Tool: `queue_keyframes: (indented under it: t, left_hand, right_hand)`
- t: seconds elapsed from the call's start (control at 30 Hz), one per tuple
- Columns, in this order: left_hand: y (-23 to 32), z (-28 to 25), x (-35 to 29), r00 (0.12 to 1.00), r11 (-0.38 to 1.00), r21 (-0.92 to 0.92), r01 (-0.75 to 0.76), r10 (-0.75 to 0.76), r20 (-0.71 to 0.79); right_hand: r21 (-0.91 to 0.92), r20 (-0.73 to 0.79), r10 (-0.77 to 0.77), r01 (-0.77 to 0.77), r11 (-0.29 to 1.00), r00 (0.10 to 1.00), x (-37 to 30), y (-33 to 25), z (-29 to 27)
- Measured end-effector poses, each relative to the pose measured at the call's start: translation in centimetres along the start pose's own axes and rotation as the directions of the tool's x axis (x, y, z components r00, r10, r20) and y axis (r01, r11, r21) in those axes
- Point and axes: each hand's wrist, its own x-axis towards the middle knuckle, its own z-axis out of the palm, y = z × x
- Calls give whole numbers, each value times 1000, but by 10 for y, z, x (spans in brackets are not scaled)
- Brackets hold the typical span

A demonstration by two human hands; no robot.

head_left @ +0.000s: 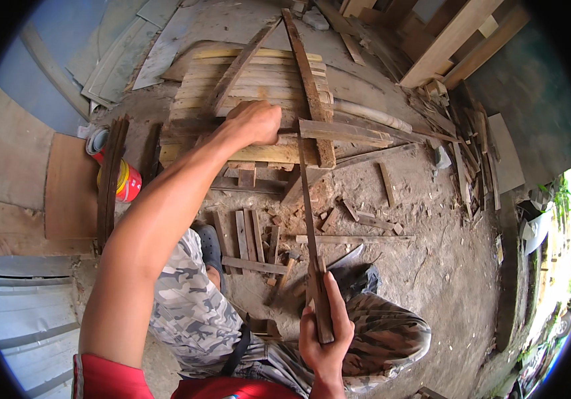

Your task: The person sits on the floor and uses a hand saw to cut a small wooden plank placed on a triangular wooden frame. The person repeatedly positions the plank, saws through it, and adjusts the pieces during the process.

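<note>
At slatted counter (pixel 259 93): handsaw (pixel 308 206), probably light, whippy; right hand (pixel 329 340) grasped handle (pixel 323 316), likely safest; left hand (pixel 255 124) clenched on batten (pixel 347 132).

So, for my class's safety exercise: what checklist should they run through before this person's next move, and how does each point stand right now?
1. Right hand closed on the wooden saw handle: ok.
2. Left hand off the saw blade: ok, a gap shows, though a narrow one.
3. Left hand's grip on the wooden board: cannot tell, the fingers' undersides are hidden.
4. Board supported: ok, it lies across the slatted wooden stand, its right end jutting out.
5. Hands gloved: not ok, both are bare.
6. Floor free of wood offcuts: not ok, many lie scattered.
</note>
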Motion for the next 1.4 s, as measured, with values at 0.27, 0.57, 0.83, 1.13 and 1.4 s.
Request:
queue_keyframes:
  t: [0.27,0.57,0.83,1.13,1.4]
  left_hand:
    - [-127,148,82,734,912,-243,-330,87,-674]
    - [-37,44,42,985,946,-325,-10,-48,-168]
    - [-19,29,15,987,952,-272,138,-157,-47]
    - [-5,4,8,986,986,-16,164,-164,4]
    - [7,-13,4,982,982,-49,183,-180,51]
  right_hand:
    - [227,-43,-131,138,964,990,176,14,91]
    - [142,-59,-116,123,982,992,175,33,79]
    - [182,-56,-122,130,975,991,150,28,82]
    - [251,-98,-94,116,961,991,129,36,85]
    - [79,-28,21,-19,997,999,32,28,31]
